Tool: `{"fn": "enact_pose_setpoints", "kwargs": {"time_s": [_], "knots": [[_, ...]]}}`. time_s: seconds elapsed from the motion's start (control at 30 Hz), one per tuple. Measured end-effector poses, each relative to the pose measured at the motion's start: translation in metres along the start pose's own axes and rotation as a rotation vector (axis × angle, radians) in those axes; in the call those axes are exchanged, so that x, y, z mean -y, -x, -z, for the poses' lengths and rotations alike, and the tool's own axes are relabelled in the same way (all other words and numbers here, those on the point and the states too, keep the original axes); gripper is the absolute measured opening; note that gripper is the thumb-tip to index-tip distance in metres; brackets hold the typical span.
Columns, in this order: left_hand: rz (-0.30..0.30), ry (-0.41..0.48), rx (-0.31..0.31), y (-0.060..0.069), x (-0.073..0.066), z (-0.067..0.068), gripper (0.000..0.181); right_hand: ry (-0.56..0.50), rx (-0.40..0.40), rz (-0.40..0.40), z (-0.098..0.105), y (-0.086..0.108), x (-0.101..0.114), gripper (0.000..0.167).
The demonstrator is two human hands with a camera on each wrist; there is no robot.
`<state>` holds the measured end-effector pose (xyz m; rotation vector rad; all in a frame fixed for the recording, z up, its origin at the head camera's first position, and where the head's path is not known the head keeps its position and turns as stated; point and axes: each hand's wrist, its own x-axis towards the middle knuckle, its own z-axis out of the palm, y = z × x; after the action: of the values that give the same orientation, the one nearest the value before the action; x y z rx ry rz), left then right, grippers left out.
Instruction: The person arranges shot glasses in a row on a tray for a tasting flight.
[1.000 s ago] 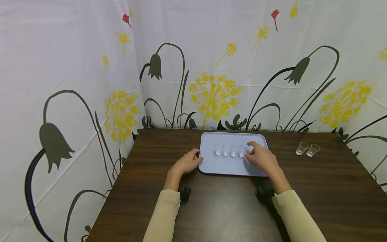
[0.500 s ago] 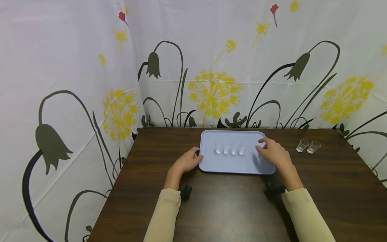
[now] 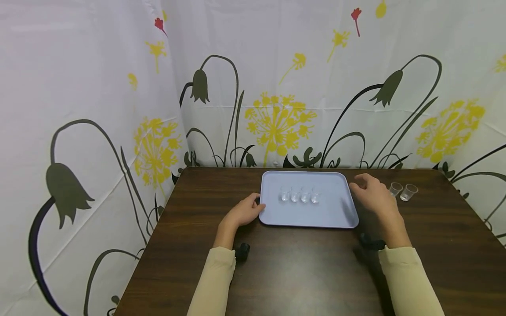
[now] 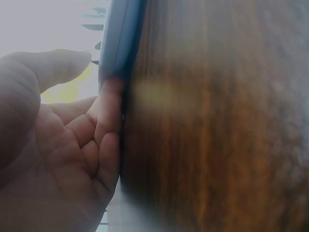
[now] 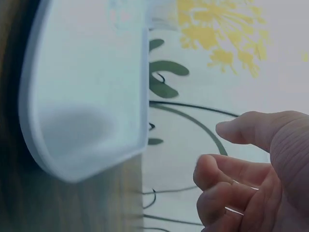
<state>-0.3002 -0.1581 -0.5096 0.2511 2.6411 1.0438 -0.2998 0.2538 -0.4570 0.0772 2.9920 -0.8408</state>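
Note:
A pale blue tray (image 3: pixel 308 216) bears a row of several small clear cups (image 3: pixel 294 196) in the head view. My left hand (image 3: pixel 242 212) grips its left edge; in the left wrist view the curled fingers (image 4: pixel 106 111) touch the tray's side (image 4: pixel 117 41). Just off the tray's right edge, my right hand (image 3: pixel 377 197) hovers with nothing in it, thumb and fingers apart. The right wrist view shows loosely bent fingers (image 5: pixel 217 195) beside the tray (image 5: pixel 91 87). Two more clear cups stand right of that hand, one partly hidden (image 3: pixel 396 189), the other in plain view (image 3: pixel 409 192).
The dark wooden table (image 3: pixel 300 272) extends around the tray. Behind it hangs a white curtain (image 3: pixel 253 39) with flower prints, and more curtain runs along the left side.
My right hand has moved right from the rightmost cup of the row, across the tray's right edge, toward the two separate cups. My left hand has stayed at the tray.

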Motion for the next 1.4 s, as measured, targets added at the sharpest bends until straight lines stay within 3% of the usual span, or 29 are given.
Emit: {"fn": "enact_pose_setpoints", "kwargs": {"time_s": [0.23, 0.5, 0.87, 1.4], "knots": [[-0.030, 0.005, 0.014, -0.002, 0.007, 0.001, 0.060, -0.009, -0.003, -0.016, 0.019, 0.004, -0.016, 0.070], [-0.038, 0.006, 0.013, -0.002, 0.007, -0.002, 0.060, -0.022, -0.005, -0.104, 0.038, 0.013, -0.038, 0.076], [0.004, -0.002, -0.004, 0.003, -0.001, -0.001, 0.058, -0.092, -0.079, -0.177, 0.056, 0.021, -0.059, 0.079], [-0.003, 0.007, -0.006, 0.004, -0.001, -0.001, 0.059, -0.055, -0.024, -0.277, 0.051, 0.014, -0.087, 0.077]]}}
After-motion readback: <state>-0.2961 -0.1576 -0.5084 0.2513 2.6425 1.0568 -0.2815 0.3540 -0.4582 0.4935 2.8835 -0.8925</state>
